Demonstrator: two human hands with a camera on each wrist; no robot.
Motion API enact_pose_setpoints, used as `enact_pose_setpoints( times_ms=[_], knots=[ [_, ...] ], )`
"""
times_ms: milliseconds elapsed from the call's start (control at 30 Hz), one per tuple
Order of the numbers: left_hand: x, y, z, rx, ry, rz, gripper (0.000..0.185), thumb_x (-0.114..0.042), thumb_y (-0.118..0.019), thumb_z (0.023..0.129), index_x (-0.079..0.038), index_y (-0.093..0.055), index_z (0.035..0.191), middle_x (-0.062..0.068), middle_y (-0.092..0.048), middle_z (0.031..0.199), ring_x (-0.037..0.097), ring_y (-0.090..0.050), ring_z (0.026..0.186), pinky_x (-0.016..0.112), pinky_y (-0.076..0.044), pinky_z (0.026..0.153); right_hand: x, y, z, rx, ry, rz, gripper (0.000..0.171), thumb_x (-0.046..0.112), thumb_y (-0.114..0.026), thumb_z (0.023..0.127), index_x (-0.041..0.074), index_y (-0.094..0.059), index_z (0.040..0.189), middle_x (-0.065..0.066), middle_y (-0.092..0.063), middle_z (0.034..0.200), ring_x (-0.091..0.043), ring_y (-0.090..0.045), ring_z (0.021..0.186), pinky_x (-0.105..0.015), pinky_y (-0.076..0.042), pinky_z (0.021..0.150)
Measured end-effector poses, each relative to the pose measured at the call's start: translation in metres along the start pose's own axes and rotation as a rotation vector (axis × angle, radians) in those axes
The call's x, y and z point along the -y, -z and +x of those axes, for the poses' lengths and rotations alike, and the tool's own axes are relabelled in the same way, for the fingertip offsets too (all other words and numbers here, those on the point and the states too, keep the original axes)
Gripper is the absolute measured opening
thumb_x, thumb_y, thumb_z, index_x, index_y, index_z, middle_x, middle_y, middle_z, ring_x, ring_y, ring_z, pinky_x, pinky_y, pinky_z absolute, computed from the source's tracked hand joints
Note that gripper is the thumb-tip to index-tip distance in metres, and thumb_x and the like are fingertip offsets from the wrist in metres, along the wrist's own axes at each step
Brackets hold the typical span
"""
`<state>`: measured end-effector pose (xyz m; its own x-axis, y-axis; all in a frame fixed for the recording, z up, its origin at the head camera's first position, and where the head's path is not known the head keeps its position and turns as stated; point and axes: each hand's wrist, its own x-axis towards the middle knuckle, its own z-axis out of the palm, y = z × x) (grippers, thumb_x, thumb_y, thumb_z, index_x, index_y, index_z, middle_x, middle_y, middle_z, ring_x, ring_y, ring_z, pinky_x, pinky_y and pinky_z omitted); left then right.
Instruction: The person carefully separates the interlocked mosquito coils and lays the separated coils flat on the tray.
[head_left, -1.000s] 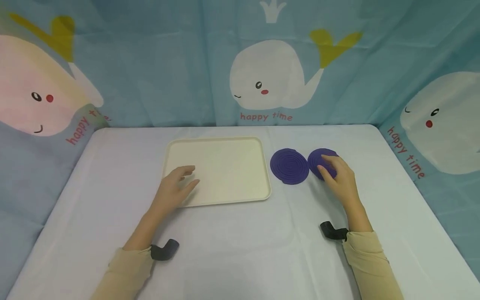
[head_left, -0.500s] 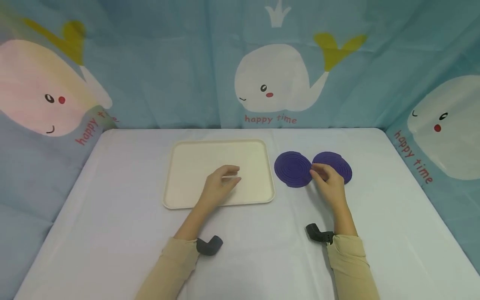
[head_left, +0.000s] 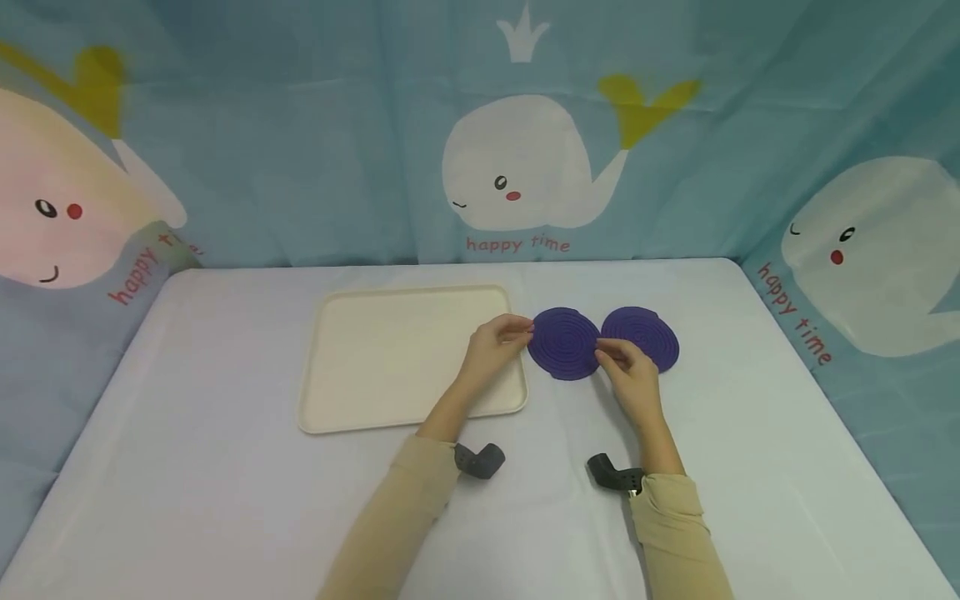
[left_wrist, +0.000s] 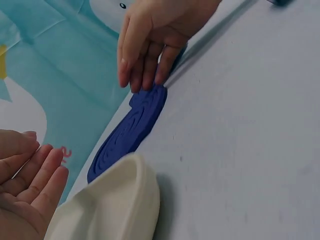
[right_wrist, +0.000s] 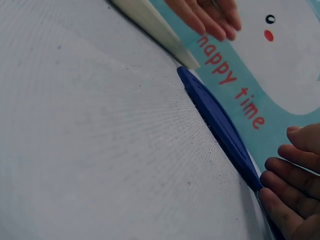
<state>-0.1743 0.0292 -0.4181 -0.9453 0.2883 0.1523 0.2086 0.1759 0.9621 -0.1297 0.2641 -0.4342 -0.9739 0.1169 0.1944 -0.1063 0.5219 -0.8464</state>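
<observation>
While the head view hides it, right hand fingertips (left wrist view) touch the purple mat.

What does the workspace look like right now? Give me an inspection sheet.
Surface: white table, covered with a cloth.
Job's things: two purple ribbed round mats, left mat beside right mat, edges meeting or overlapping; cream tray left of them.
Clutter: nothing seen.
Grippers: left hand at the left mat's left edge, fingers relaxed; right hand with fingertips where the mats meet.
Cables: nothing seen; dark wrist mounts.
Surroundings: blue whale-print curtain.
</observation>
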Motion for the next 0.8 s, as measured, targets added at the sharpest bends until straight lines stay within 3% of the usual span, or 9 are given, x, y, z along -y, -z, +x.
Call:
enact_pose_setpoints(
  times_ms=[200,367,467,633,700,800],
  knots=[
    [-0.001,-0.016,0.011,-0.019,0.045,-0.072,0.023,-0.007,-0.064,0.089,0.003,-0.063,0.110,0.016,-0.067,0.108,0.026,-0.065,0.100,0.025,-0.051,0.088,-0.001,-0.001,0.000,-0.023,-0.032,0.035,0.026,0.013,-0.063,0.091,-0.003,-0.063,0.111,-0.015,-0.066,0.110,-0.017,-0.061,0.096,-0.009,-0.048,0.080],
    [0.000,-0.027,0.023,0.005,0.083,-0.054,0.023,-0.006,-0.063,0.090,0.002,-0.063,0.111,0.015,-0.066,0.110,0.026,-0.064,0.103,0.023,-0.051,0.088,-0.001,0.004,0.003,-0.029,-0.028,-0.005,0.025,0.012,-0.062,0.092,-0.003,-0.063,0.112,-0.017,-0.065,0.110,-0.025,-0.061,0.099,-0.008,-0.047,0.080],
    [0.001,-0.032,0.029,-0.014,0.091,-0.024,0.023,-0.006,-0.062,0.090,0.001,-0.062,0.112,0.014,-0.066,0.111,0.025,-0.064,0.102,0.023,-0.051,0.087,-0.001,0.005,0.004,-0.036,-0.038,-0.006,0.025,0.011,-0.062,0.092,-0.004,-0.063,0.112,-0.017,-0.064,0.111,-0.027,-0.061,0.100,-0.008,-0.047,0.080],
    [-0.001,-0.031,0.039,-0.054,0.117,0.137,0.028,-0.008,-0.063,0.090,0.001,-0.061,0.116,0.015,-0.065,0.115,0.026,-0.062,0.106,0.026,-0.052,0.088,-0.004,0.004,0.006,-0.032,-0.050,0.016,0.025,0.010,-0.062,0.091,-0.005,-0.063,0.111,-0.019,-0.064,0.111,-0.029,-0.061,0.099,-0.010,-0.048,0.080],
    [-0.004,-0.028,0.043,-0.003,0.147,0.239,0.034,-0.011,-0.063,0.090,0.002,-0.057,0.121,0.017,-0.061,0.121,0.027,-0.059,0.111,0.029,-0.050,0.093,-0.004,0.002,0.005,-0.027,-0.050,0.023,0.025,0.009,-0.062,0.091,-0.005,-0.062,0.111,-0.020,-0.063,0.111,-0.030,-0.061,0.100,-0.010,-0.047,0.081],
    [-0.011,-0.023,0.050,0.125,0.186,0.367,0.046,-0.015,-0.064,0.090,0.006,-0.051,0.128,0.020,-0.056,0.127,0.030,-0.054,0.118,0.034,-0.045,0.099,-0.004,0.001,0.004,-0.028,-0.052,0.032,0.025,0.008,-0.062,0.091,-0.006,-0.062,0.111,-0.021,-0.063,0.111,-0.031,-0.061,0.101,-0.009,-0.047,0.081]
  ],
)
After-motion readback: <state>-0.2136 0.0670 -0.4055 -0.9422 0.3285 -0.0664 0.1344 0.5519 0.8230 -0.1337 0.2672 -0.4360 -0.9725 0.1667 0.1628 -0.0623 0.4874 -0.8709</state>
